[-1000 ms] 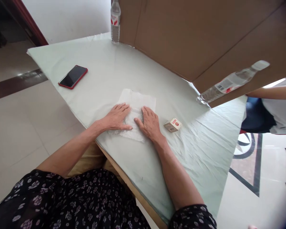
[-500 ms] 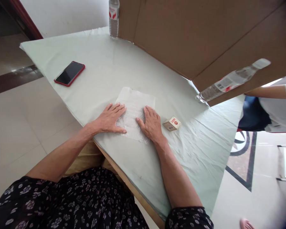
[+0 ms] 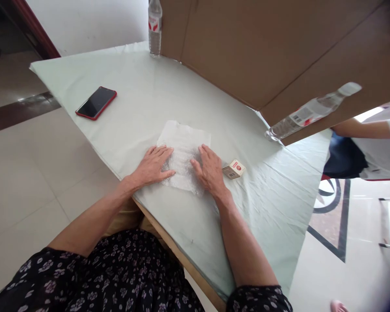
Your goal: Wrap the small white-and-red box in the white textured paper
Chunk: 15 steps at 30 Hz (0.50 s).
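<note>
A whitish, see-through sheet that looks like bubble wrap (image 3: 183, 162) lies on the cloth-covered table in front of me. My left hand (image 3: 154, 166) rests on its left edge, fingers stretched out and thumb pointing right. On the opposite edge lies my right hand (image 3: 209, 169), palm down with the thumb apart from the fingers. Both hands are open and press on the sheet without gripping it. Just right of my right hand stands a small beige box (image 3: 234, 169) with a red mark. It touches neither the sheet's visible part nor my fingers clearly.
A phone in a red case (image 3: 96, 103) lies at the left on the pale green tablecloth (image 3: 130, 82). A tall cardboard panel (image 3: 234, 52) stands behind, with one water bottle (image 3: 155, 30) at its left and another (image 3: 312, 112) at its right. A person's arm (image 3: 364, 129) shows beyond.
My hands have shifted slightly, the left one a little to the right. The sheet between them looks more wrinkled. Box, phone and bottles stay in place on the table.
</note>
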Motion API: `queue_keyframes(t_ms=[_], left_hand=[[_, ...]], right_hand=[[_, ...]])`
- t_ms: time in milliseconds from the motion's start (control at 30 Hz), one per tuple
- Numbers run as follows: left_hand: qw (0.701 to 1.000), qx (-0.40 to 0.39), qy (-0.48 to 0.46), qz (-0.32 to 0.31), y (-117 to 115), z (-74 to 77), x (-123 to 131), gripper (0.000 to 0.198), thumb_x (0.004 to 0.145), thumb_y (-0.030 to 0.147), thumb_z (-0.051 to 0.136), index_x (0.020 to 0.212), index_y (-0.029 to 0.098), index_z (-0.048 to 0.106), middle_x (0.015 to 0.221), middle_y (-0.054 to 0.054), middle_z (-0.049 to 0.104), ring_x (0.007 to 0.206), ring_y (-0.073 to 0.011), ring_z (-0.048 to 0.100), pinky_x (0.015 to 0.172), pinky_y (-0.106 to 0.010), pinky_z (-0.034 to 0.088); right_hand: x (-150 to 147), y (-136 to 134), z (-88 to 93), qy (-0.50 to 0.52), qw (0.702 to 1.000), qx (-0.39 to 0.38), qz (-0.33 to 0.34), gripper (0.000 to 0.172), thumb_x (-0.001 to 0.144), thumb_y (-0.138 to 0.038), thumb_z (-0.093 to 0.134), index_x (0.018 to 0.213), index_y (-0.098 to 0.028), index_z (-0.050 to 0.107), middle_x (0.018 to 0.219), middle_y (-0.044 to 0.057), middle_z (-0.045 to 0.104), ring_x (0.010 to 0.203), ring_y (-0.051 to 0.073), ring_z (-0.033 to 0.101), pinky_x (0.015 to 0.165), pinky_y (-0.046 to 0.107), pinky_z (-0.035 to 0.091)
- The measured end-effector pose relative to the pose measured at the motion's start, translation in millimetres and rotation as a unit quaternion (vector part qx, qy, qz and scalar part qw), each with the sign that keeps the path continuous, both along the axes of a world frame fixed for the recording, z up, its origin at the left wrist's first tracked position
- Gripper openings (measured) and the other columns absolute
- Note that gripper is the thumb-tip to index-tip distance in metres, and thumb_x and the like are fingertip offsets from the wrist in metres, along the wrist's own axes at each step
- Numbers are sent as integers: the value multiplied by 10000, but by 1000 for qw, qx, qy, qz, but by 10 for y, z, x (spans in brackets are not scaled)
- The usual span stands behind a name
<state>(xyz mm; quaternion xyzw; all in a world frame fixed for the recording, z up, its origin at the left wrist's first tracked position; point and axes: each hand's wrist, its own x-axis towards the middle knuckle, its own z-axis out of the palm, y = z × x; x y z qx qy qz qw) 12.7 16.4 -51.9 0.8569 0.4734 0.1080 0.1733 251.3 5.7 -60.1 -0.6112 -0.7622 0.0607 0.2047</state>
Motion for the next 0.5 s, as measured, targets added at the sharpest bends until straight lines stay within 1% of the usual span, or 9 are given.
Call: queue_keyframes(t_ms=[67, 133, 167, 200, 267, 333, 400, 433, 500], left_hand=[[1000, -5, 0, -1, 10, -12, -14, 754, 916, 494, 576, 1540, 114, 386, 1613, -180, 426, 1545, -326, 315, 1288, -499, 168], [1000, -9, -3, -6, 16, -17, -29, 763, 912, 496, 572, 1541, 108, 382, 1612, -183, 424, 1546, -326, 312, 1289, -498, 161], [1000, -9, -6, -6, 16, -19, -34, 766, 908, 493, 572, 1542, 109, 378, 1611, -181, 427, 1545, -327, 314, 1288, -503, 159], [1000, -8, -10, -4, 13, -23, -38, 770, 905, 488, 573, 1545, 110, 373, 1609, -179, 431, 1545, -328, 314, 1288, -508, 158], [1000, -2, -17, 3, 3, -31, -39, 785, 896, 487, 583, 1549, 111, 364, 1605, -177, 436, 1547, -331, 307, 1287, -517, 153], [1000, 3, -22, 10, -7, -39, -34, 801, 886, 490, 598, 1550, 110, 360, 1605, -179, 434, 1551, -336, 296, 1288, -521, 146], [1000, 3, -24, 14, -12, -42, -27, 824, 872, 492, 616, 1553, 110, 353, 1606, -185, 432, 1551, -340, 293, 1288, -525, 143], [1000, 2, -25, 14, -12, -42, -24, 836, 866, 493, 622, 1555, 108, 348, 1605, -188, 432, 1551, -340, 295, 1288, -526, 142], [1000, 1, -27, 12, -9, -42, -22, 856, 858, 493, 632, 1561, 107, 334, 1603, -192, 433, 1549, -340, 300, 1287, -530, 141]], right_hand=[[132, -52, 159, 4, 1000, 30, -10, 507, 1011, -461, 454, 1433, -189, 521, 1528, 183, 532, 1421, 338, 473, 1157, 569, 351], [344, -122, 298, -1, 997, 57, -44, 489, 978, -456, 510, 1405, -219, 544, 1497, 162, 562, 1392, 347, 495, 1139, 574, 358], [470, -162, 342, -7, 996, 60, -69, 511, 954, -466, 541, 1397, -213, 549, 1481, 169, 570, 1372, 358, 507, 1118, 583, 370], [599, -204, 365, -16, 994, 52, -97, 552, 923, -485, 574, 1394, -198, 551, 1464, 185, 579, 1345, 376, 523, 1090, 598, 384], [837, -285, 350, -27, 988, 11, -151, 634, 844, -526, 645, 1367, -175, 570, 1389, 212, 624, 1257, 405, 577, 1021, 618, 424], [992, -349, 292, -17, 983, -29, -183, 584, 815, -525, 655, 1281, -175, 618, 1243, 198, 701, 1130, 387, 644, 953, 602, 466], [1020, -378, 249, 11, 981, -39, -189, 505, 813, -512, 643, 1202, -191, 646, 1151, 167, 736, 1043, 359, 677, 920, 579, 487], [982, -378, 248, 29, 982, -33, -182, 480, 815, -504, 640, 1183, -197, 651, 1137, 157, 741, 1022, 346, 686, 916, 567, 494], [815, -347, 290, 66, 987, -6, -147, 465, 820, -487, 648, 1187, -201, 650, 1157, 147, 741, 1023, 326, 693, 933, 545, 502]])
